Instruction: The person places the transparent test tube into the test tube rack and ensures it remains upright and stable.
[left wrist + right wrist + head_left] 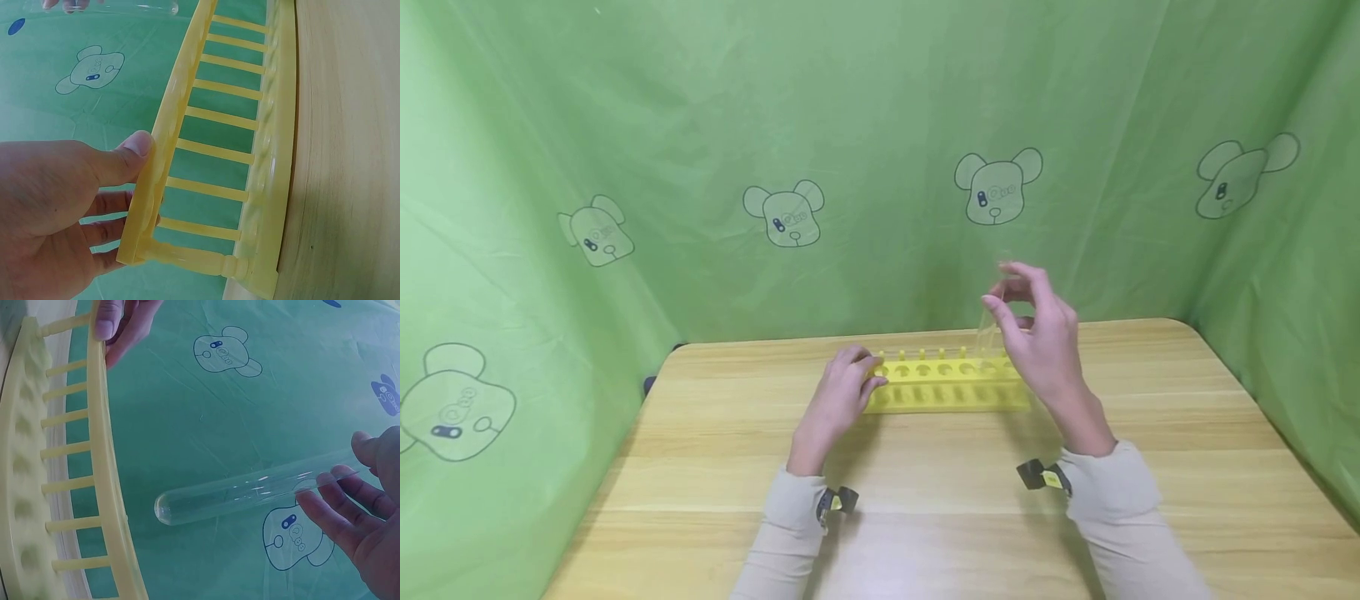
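A yellow test tube rack (951, 397), with a row of holes in its top and pegs along the back, stands on the table. My left hand (838, 392) grips its left end; in the left wrist view the thumb (139, 145) lies on the top bar and the other fingers go underneath. Above the rack's right part, my right hand (1047, 337) holds a clear glass test tube (244, 494) between thumb and fingers. The tube's rounded bottom points down at the rack, apart from the top bar in the right wrist view. Nothing shows inside the tube.
A light wood table (722, 467) carries the rack near its far edge. Green curtains (880, 100) printed with mouse heads hang behind it and on both sides. Each wrist wears a small black camera (1032, 474).
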The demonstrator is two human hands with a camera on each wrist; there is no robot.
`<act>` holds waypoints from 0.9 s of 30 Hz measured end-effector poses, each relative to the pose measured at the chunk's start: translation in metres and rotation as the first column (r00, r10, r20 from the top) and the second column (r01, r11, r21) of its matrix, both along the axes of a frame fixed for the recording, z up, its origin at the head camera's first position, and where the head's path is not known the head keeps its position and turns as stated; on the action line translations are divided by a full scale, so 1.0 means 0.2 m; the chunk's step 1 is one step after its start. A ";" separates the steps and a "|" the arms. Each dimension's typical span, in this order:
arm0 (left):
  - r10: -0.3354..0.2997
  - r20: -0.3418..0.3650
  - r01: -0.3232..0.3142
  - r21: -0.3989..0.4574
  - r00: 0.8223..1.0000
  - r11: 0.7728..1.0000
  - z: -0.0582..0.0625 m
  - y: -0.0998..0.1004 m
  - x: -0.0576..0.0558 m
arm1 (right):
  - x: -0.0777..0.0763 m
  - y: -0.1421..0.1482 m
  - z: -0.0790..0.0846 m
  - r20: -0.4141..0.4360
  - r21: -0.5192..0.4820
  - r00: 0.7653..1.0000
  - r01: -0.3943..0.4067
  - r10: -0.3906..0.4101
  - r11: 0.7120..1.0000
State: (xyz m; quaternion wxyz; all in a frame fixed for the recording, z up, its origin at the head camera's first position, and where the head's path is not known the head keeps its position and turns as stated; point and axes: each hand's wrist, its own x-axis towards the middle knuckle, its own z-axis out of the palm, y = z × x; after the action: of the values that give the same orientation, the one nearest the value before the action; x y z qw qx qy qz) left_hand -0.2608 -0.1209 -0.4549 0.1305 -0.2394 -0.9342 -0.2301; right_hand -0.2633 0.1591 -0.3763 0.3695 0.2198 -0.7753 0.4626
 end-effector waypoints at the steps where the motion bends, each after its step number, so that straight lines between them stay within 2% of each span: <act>1: 0.000 0.001 0.000 0.002 1.000 1.000 0.00 0.00 0.00 | 0.00 0.00 0.00 -0.002 -0.002 1.000 -0.003 0.003 1.000; 18: 0.001 -0.042 -0.002 -0.017 0.999 1.000 0.00 0.00 -0.01 | -0.01 -0.07 0.02 0.014 0.007 1.000 -0.024 0.024 1.000; 27: 0.000 -0.041 0.000 -0.012 0.999 1.000 0.00 0.00 0.00 | -0.01 -0.10 0.02 0.032 0.008 0.999 -0.041 0.041 0.999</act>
State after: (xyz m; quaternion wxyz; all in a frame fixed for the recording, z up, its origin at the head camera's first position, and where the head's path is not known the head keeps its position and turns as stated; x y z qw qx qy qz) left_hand -0.2608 -0.1210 -0.4544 0.1482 -0.2448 -0.9327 -0.2195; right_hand -0.2654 0.1391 -0.3716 0.3467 0.2296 -0.7784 0.4702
